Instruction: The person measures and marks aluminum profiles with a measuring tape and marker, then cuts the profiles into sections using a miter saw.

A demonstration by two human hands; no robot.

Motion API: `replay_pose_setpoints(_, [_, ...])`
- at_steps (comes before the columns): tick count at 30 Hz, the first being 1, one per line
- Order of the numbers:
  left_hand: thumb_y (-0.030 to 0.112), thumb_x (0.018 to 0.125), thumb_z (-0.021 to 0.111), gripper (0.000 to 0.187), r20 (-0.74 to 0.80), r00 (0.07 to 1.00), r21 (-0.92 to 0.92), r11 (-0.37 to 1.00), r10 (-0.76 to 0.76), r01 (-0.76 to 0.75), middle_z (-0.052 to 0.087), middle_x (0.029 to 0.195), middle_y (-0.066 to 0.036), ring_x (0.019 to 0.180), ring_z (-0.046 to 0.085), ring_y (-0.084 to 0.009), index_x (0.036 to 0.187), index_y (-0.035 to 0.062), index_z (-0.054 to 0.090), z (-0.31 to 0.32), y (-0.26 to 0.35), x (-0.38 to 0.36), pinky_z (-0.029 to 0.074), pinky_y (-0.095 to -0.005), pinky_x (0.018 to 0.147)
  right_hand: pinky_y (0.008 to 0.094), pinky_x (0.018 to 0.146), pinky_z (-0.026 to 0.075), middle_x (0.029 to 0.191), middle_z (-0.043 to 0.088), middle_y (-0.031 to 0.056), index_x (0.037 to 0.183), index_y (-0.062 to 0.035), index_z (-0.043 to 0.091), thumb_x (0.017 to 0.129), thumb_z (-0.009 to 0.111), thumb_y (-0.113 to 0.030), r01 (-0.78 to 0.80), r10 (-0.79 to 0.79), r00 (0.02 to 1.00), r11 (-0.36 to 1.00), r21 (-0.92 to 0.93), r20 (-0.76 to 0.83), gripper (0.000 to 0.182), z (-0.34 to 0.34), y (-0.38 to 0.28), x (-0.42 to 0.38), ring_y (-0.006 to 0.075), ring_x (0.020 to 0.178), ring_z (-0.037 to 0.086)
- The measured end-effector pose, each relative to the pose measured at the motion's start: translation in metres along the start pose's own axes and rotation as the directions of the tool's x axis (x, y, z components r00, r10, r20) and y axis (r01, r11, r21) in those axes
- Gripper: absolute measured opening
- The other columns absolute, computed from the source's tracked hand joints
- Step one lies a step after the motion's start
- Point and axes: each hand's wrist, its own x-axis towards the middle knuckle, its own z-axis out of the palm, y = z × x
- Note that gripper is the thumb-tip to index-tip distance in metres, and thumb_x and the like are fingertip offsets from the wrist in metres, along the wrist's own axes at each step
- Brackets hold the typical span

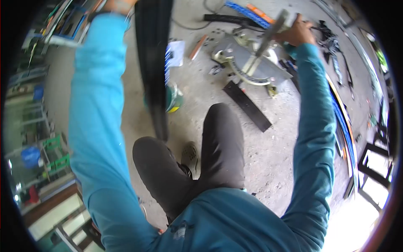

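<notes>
My left hand is at the top edge, partly cut off, with its fingers out of sight. Beside it hangs a long black profile, blurred, raised off the floor and reaching down toward my knee; the left hand appears to hold it. On the far right side of a mitre saw, my right hand is curled with one finger raised. Its fingertips meet a blurred upright grey bar over the saw; what lies inside the grip is hidden. A short black flat piece lies on the floor before the saw.
A green bucket stands behind the black profile, near a white sheet. Blue-wrapped and orange strips lie behind the saw. Long profiles line the right side. Racks and a blue container are at left.
</notes>
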Motion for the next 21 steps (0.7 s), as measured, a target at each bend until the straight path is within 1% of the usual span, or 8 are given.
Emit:
replay_pose_setpoints(1, [0.058, 0.091, 0.076, 0.057, 0.087, 0.995, -0.061, 0.997, -0.039, 0.045, 0.076, 0.096, -0.005, 0.090, 0.071, -0.0154, 0.114, 0.0058, 0.076, 0.007, -0.004, -0.010, 0.055, -0.0310, 0.080, 0.0523, 0.101, 0.056, 0.149, 0.038, 0.0370, 0.160, -0.0018, 0.024, 0.050, 0.100, -0.055, -0.009, 0.009, 1.000, 1.000, 0.008, 0.028, 0.144, -0.007, -0.003, -0.002, 0.0542, 0.124, 0.060])
replay_pose_setpoints(4, [0.066, 0.079, 0.081, 0.076, 0.139, 0.963, 0.164, 0.965, -0.229, 0.206, 0.076, 0.100, -0.023, 0.092, 0.074, -0.0361, 0.105, -0.0039, 0.069, 0.032, -0.043, -0.072, 0.057, -0.0436, 0.083, 0.0477, 0.099, 0.057, 0.146, 0.042, 0.0354, 0.159, -0.0017, 0.020, 0.054, 0.097, -0.047, -0.052, 0.049, 0.997, 0.996, 0.070, 0.054, 0.138, -0.025, -0.014, -0.011, 0.0515, 0.123, 0.062])
replay_pose_setpoints(6, [0.062, 0.080, 0.083, 0.072, 0.188, 0.920, 0.086, 0.939, -0.345, 0.334, 0.076, 0.102, -0.021, 0.095, 0.074, -0.0330, 0.108, -0.0023, 0.067, 0.056, -0.064, -0.136, 0.057, -0.0438, 0.084, 0.0454, 0.099, 0.057, 0.145, 0.042, 0.0375, 0.159, -0.0003, 0.019, 0.056, 0.096, -0.047, -0.050, 0.051, 0.999, 0.997, 0.058, -0.009, 0.136, -0.021, -0.014, -0.013, 0.0505, 0.120, 0.063])
replay_pose_setpoints(10, [0.061, 0.078, 0.085, 0.075, 0.344, 0.814, 0.030, 0.872, -0.467, 0.488, 0.075, 0.099, -0.023, 0.092, 0.075, -0.0377, 0.112, -0.0024, 0.063, 0.095, -0.096, -0.261, 0.058, -0.0441, 0.080, 0.0432, 0.098, 0.057, 0.140, 0.046, 0.0394, 0.159, 0.0015, 0.017, 0.062, 0.092, -0.048, -0.127, 0.125, 0.992, 0.986, 0.108, 0.020, 0.132, -0.015, -0.010, -0.008, 0.0497, 0.119, 0.064])
replay_pose_setpoints(12, [0.062, 0.077, 0.085, 0.075, 0.425, 0.720, 0.114, 0.822, -0.548, 0.558, 0.075, 0.097, -0.024, 0.089, 0.075, -0.0399, 0.108, -0.0024, 0.062, 0.114, -0.098, -0.313, 0.058, -0.0453, 0.077, 0.0429, 0.098, 0.057, 0.137, 0.049, 0.0395, 0.159, 0.0022, 0.016, 0.065, 0.090, -0.050, -0.162, 0.161, 0.987, 0.979, 0.127, 0.017, 0.131, -0.008, -0.006, -0.001, 0.0498, 0.120, 0.064])
replay_pose_setpoints(16, [0.062, 0.077, 0.085, 0.070, 0.540, 0.593, 0.106, 0.747, -0.597, 0.656, 0.074, 0.092, -0.025, 0.086, 0.074, -0.0417, 0.101, 0.0004, 0.060, 0.161, -0.117, -0.395, 0.058, -0.0471, 0.074, 0.0456, 0.103, 0.055, 0.136, 0.054, 0.0333, 0.159, 0.0025, 0.022, 0.072, 0.083, -0.057, -0.148, 0.158, 0.983, 0.984, 0.095, -0.098, 0.122, 0.006, 0.003, 0.003, 0.0503, 0.123, 0.062])
replay_pose_setpoints(19, [0.064, 0.078, 0.082, 0.070, 0.587, 0.544, 0.089, 0.716, -0.599, 0.693, 0.073, 0.092, -0.027, 0.087, 0.073, -0.0450, 0.101, 0.0004, 0.060, 0.194, -0.116, -0.422, 0.058, -0.0496, 0.075, 0.0464, 0.106, 0.053, 0.144, 0.051, 0.0297, 0.161, -0.0075, 0.029, 0.074, 0.081, -0.059, -0.127, 0.138, 0.982, 0.988, 0.087, -0.132, 0.113, 0.020, 0.012, 0.017, 0.0505, 0.125, 0.061])
replay_pose_setpoints(21, [0.065, 0.079, 0.080, 0.071, 0.613, 0.537, 0.080, 0.722, -0.579, 0.688, 0.073, 0.093, -0.028, 0.088, 0.073, -0.0464, 0.101, 0.0000, 0.060, 0.214, -0.115, -0.435, 0.058, -0.0505, 0.076, 0.0469, 0.104, 0.052, 0.137, 0.055, 0.0352, 0.147, 0.0083, 0.040, 0.086, 0.074, -0.055, -0.066, 0.068, 0.997, 0.997, 0.040, -0.037, 0.094, 0.007, 0.005, 0.008, 0.0462, 0.119, 0.064])
